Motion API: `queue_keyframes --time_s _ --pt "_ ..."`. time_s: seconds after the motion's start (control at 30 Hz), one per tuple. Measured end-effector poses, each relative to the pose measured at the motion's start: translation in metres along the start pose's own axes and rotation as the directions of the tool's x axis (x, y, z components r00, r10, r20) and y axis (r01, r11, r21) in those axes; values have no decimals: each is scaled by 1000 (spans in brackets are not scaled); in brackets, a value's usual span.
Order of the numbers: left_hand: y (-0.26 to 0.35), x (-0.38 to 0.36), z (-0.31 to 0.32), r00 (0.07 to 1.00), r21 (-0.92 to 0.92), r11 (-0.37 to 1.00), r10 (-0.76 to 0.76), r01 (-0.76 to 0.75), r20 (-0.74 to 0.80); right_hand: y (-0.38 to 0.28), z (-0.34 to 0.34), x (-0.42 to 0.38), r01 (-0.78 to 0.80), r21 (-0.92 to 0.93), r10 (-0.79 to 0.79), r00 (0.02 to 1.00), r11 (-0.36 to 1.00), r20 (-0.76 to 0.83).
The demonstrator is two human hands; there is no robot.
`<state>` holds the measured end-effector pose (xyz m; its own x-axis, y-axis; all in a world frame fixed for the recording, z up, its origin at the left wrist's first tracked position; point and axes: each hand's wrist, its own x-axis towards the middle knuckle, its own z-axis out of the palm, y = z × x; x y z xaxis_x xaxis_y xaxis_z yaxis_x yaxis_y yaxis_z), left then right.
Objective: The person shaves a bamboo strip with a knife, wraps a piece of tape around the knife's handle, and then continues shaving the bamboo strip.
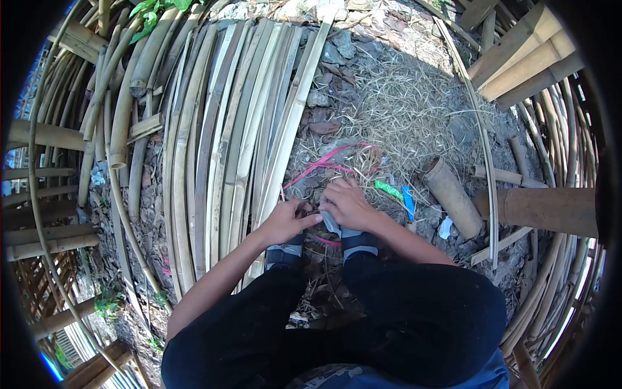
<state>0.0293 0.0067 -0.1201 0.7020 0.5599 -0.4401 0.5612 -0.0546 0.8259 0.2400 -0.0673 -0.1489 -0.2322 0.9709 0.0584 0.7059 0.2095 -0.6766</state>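
Observation:
My left hand (288, 221) is low over the ground at the right edge of the split bamboo strips (223, 142). Its fingers are curled and the thumb points toward the other hand; what they close on, if anything, is hidden. Close beside it, my right hand (350, 203) is bent round a flat pale grey piece (330, 223), whose kind I cannot make out. Just beyond both hands a pink plastic strap (332, 154) lies in loops on the soil. One strand runs down close to my left fingers. My shoes are right below the hands.
Dry shavings (402, 97) cover the ground ahead. A green wrapper (389, 188) and a blue wrapper (408, 202) lie right of my hands. Further right are a short bamboo tube (451, 196) and a thick bamboo pole (544, 211). Bamboo poles (123, 123) stand left.

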Motion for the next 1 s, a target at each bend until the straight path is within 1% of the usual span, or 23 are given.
queue_keyframes --time_s 0.03,0.1,0.17,0.23,0.27,0.33,0.37,0.43,0.47,0.53,0.57,0.63,0.67,0.73,0.77,0.83,0.87,0.9,0.93,1.0 --pt "3 1 3 1000 -2 1000 0 0 0 -1 1 0 -9 7 10 1000 1000 -7" --pt "10 0 8 985 73 994 -92 82 147 0 6 0 14 42 -14 1000 999 -5" --pt "10 0 15 979 81 993 -102 89 179 0 9 0 35 75 -34 999 997 -7" --pt "2 4 23 988 159 981 -130 116 86 1 7 -1 18 83 -21 999 996 43" --pt "2 4 24 988 160 981 -127 111 93 0 6 -2 10 81 -13 999 997 41" --pt "2 4 21 993 203 974 -115 105 34 0 3 -2 -28 96 21 997 995 72" --pt "-2 4 21 993 204 974 -112 102 39 -1 6 -4 -33 94 26 997 995 69" --pt "-10 2 22 998 230 973 -48 35 50 -2 16 -9 57 75 -47 991 996 -122" --pt "-9 1 22 997 230 973 -48 34 54 -1 18 -12 53 76 -44 992 996 -123" --pt "-5 -1 21 995 219 972 -93 85 29 1 19 -16 81 -4 -80 993 997 91" --pt "-6 -1 22 995 220 972 -94 85 30 1 20 -16 80 -3 -79 993 997 90" --pt "-8 -1 21 998 328 943 -58 50 16 3 21 -15 -10 -20 14 976 1000 218" --pt "-8 -1 19 998 328 943 -58 49 16 5 22 -15 -9 -20 13 976 1000 218" --pt "-10 -1 11 995 371 925 -64 87 -75 10 24 -17 -23 -60 34 981 998 191" --pt "-11 -2 5 995 372 924 -66 89 -74 11 23 -18 -23 -57 34 981 998 190" --pt "-12 -1 -14 984 391 912 -67 127 -164 15 18 -19 -19 -105 44 968 994 246" --pt "-2 0 -27 977 335 919 -173 207 -128 16 19 -19 -19 -106 45 969 994 245" --pt "-3 -1 -36 977 336 919 -171 205 -128 17 21 -19 -17 -90 34 980 996 197" --pt "-6 -3 -46 977 297 933 -175 203 -119 18 23 -19 -14 -73 24 989 997 148" --pt "-1 -8 -65 973 189 956 -209 225 -101 19 25 -20 -26 -77 37 990 997 140"
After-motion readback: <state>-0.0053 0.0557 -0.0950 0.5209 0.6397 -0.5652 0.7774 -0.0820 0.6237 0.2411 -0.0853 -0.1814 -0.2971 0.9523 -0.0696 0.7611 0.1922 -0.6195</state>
